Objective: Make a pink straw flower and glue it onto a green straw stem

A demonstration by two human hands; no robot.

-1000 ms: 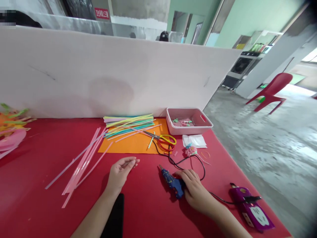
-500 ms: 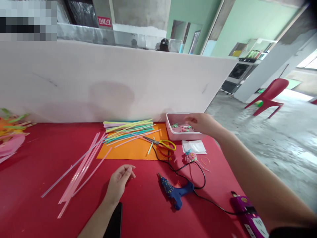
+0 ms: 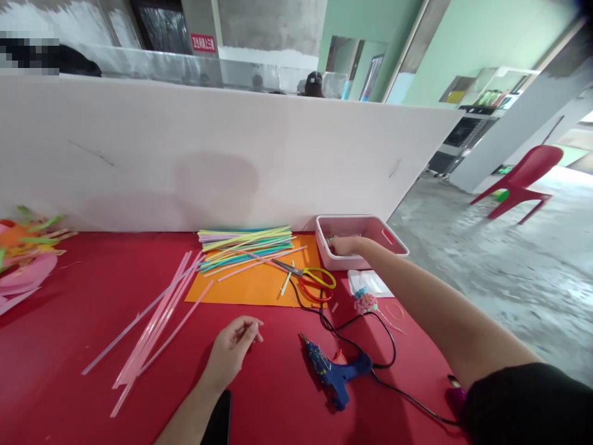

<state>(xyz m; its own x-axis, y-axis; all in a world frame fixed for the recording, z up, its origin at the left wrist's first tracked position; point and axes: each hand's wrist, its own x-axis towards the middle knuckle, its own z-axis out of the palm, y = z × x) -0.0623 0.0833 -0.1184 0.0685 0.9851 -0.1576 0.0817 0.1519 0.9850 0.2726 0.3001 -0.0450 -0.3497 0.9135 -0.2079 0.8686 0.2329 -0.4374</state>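
Note:
My right hand reaches down inside the pink-white basket at the back right, over small green pieces; its fingertips are hidden. My left hand rests above the red table with fingers curled and thumb near them; whether it holds something small cannot be made out. Between the hands lie scissors with yellow and red handles on an orange sheet. A blue glue gun lies right of my left hand. Below the basket are a white packet and a small pink and blue beaded piece.
Colourful strips are piled on the orange sheet, with pink strips to its left. A black cable crosses the right side. A white partition stands behind. Paper crafts lie far left, and a dark object beside my left forearm.
My right hand has gone lower and further left into the basket. The view has shifted slightly, and my dark right sleeve now covers most of the purple object.

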